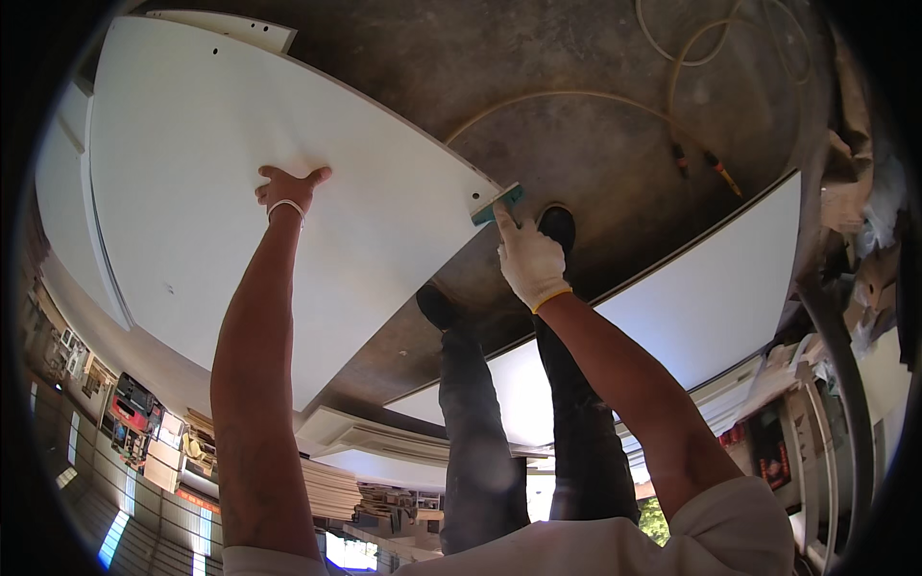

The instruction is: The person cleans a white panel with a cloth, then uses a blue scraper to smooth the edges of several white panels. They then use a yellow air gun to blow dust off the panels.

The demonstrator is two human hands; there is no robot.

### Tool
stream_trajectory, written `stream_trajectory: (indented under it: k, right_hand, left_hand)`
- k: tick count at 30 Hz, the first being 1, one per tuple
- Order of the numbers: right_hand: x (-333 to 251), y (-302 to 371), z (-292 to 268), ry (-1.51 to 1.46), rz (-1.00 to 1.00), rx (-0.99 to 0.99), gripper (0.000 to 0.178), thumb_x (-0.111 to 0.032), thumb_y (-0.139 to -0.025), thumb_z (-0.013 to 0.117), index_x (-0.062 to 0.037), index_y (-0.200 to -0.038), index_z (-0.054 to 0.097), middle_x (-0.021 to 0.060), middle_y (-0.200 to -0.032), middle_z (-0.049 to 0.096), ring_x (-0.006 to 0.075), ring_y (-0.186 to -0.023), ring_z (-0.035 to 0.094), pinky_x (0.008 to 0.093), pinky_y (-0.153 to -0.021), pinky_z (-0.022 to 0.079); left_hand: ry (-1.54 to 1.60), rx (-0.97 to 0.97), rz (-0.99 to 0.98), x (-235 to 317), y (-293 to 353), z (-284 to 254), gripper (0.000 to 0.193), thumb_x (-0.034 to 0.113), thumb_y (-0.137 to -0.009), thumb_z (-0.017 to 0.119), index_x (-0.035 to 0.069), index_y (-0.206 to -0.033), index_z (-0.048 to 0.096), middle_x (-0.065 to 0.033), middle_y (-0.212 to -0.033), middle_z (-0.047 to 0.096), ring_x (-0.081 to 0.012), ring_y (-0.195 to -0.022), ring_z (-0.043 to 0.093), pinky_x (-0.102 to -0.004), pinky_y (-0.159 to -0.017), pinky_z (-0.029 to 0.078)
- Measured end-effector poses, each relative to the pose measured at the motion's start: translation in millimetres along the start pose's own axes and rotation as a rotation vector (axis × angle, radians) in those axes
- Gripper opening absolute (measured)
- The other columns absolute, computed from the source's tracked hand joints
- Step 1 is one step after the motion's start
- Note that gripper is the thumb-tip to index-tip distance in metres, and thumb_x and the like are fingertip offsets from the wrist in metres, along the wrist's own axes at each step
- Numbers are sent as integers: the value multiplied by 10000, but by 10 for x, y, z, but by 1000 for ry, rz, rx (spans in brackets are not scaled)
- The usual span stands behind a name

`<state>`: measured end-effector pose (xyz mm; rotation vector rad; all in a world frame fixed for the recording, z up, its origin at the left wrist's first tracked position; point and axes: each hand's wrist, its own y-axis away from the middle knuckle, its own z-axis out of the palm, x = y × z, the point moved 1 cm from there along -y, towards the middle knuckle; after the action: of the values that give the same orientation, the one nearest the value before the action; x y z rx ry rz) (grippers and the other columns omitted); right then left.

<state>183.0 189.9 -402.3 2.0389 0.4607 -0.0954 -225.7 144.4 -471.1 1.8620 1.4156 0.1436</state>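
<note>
A large white panel [182, 192] with small dark holes near its corners lies in front of me. My left hand [290, 189], bare with a white band at the wrist, rests on the panel's face with its fingers spread. At the panel's right corner, my right hand [531, 257] wears a white glove with a yellow cuff. It grips a flat teal hand tool [497, 204] whose straight edge meets the panel's corner; the tool's exact kind is unclear. One finger lies stretched along the tool.
A yellowish hose [567, 93] curves over the dark concrete floor [538, 58], with red-and-black fittings at its ends. Another white panel [706, 278] stands to the right. Stacked boards [331, 487] lie behind me. My black shoes [557, 228] are close to the panel's corner.
</note>
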Motion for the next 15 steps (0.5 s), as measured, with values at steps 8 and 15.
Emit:
stream_trajectory:
  k: [8,15]
  right_hand:
    - [350,39,-9,-104,59,101,617,-260,-951,659,-232,-1528,442,160,-1108,671,367,-864,730,489,-755,589]
    - [476,128,-160,-151,-18,84,547,-261,-983,634,-241,-1506,475,129,-979,680,353,-821,710,471,-725,571]
  left_hand:
    - [-31,-8,13,-7,-49,-62,1459,649,-702,880,-72,-1600,-15,-450,-1489,301,-476,-1362,474,-523,-1020,524]
    - [15,-82,-18,6,-102,-43,1476,663,-699,874,-81,-1597,-32,-460,-1496,294,-489,-1346,494,-526,-1037,514]
